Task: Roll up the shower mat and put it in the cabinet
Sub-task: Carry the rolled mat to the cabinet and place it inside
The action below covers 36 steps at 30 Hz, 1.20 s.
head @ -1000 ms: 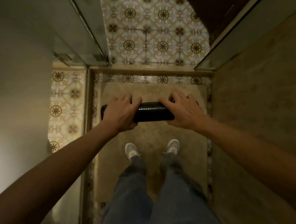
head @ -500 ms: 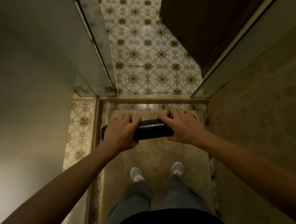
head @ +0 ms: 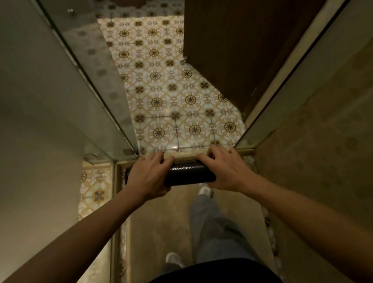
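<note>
Left hand [head: 149, 179] and right hand [head: 227, 168] gripped the rolled shower mat [head: 189, 176] near its ends; it appeared light, pliable, liable to unroll.

I see both hands gripping the rolled black shower mat [head: 189, 174] held level: my left hand [head: 148, 178] wraps its left end, my right hand [head: 227, 168] its right end. Beyond the mat lies patterned floor tile [head: 169, 95]; below it, a jeans leg [head: 214, 229].
</note>
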Motion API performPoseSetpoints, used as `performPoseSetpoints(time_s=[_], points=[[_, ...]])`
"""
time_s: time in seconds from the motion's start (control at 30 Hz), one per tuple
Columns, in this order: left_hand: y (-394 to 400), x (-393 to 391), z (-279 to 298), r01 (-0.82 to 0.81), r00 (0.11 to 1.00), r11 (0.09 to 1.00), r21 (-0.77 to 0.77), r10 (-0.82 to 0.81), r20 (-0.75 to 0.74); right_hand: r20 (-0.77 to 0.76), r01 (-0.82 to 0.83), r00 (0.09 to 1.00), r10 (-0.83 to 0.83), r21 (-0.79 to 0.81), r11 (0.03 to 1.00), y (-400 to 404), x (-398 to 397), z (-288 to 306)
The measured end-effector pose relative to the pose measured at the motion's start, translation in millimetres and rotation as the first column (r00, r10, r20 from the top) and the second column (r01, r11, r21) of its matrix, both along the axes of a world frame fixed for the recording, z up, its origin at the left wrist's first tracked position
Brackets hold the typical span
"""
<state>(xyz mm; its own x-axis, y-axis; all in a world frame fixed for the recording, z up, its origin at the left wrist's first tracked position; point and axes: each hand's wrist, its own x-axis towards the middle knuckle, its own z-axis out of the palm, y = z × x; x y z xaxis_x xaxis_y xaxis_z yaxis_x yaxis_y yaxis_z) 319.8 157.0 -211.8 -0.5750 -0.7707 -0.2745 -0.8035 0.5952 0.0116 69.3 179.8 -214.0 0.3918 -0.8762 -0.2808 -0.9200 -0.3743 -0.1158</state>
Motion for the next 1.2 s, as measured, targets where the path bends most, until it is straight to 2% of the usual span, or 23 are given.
performPoseSetpoints(time_s=[0.23,0.53,0.8,1.0,1.2], points=[[-134.2,-32.6,-16.4,-0.055,0.998,0.997,0.062,0.056,-0.005,0.012,-0.040,0.999,0.039,0.028,0.999,-144.0,-30.0,-18.8],[-307.4,-71.2,-1.0,-0.091,0.995,0.993,0.074,0.093,-0.025,0.008,-0.093,0.996,0.092,0.064,0.994,-326.5,-70.0,0.9],[-463.2,-70.2,-17.3,-0.107,0.994,0.990,0.088,0.108,-0.008,0.005,-0.135,0.991,0.135,0.057,0.989,-487.5,-71.1,-10.7],[-610.2,-67.1,-50.3,-0.201,0.975,0.968,0.149,0.212,-0.064,-0.041,-0.209,0.976,0.215,0.110,0.972,-661.3,-65.1,-36.2],[-746.1,-45.9,-47.9,-0.239,0.963,0.951,0.194,0.258,-0.078,-0.036,-0.253,0.965,0.261,0.142,0.957,-806.5,-42.4,-31.1]])
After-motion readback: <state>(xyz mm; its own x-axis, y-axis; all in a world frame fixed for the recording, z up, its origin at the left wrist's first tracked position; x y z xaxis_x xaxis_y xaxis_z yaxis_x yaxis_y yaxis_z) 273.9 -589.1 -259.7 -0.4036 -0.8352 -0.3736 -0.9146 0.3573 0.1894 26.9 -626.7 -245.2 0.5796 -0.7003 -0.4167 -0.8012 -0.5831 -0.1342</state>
